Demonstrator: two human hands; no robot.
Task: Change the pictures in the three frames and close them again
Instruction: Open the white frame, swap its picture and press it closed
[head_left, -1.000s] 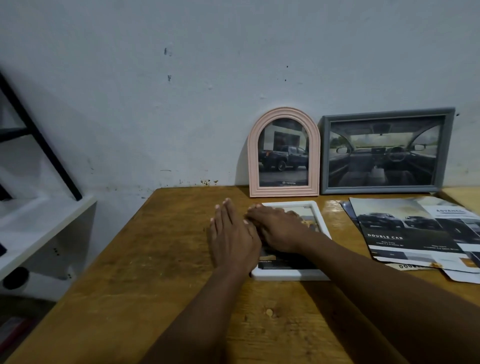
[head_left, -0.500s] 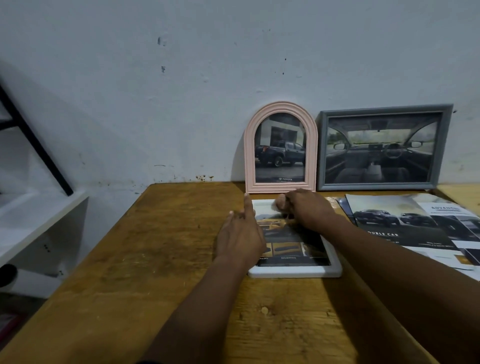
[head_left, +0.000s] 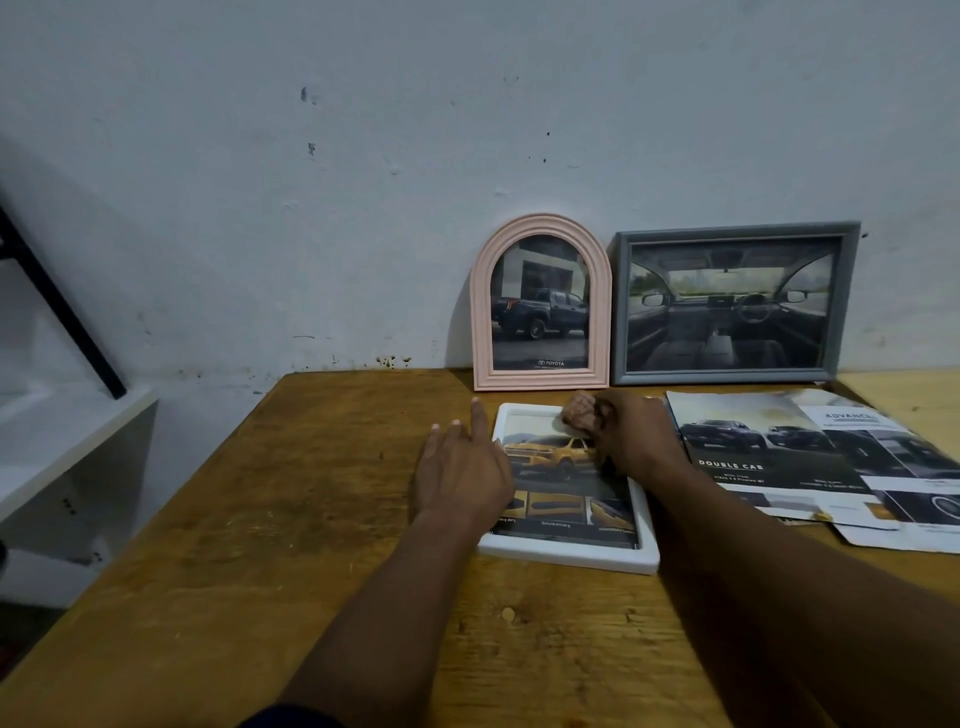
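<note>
Pink frame (head_left: 481, 312), grey frame (head_left: 737, 232), white frame (head_left: 566, 557) with yellow-car picture (head_left: 556, 453), brown table (head_left: 311, 493).

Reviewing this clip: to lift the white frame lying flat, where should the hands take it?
Probably by its two long side rails, coming in from left and right together: the white frame lies flat, face up, and its thick raised border gives an edge to hook under.

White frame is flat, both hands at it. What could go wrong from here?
The right hand curls at the far edge of the white frame, just in front of the leaning pink arched frame; lifting may knock it over. The brochures lie right beside the frame; sliding it could shove them.
</note>
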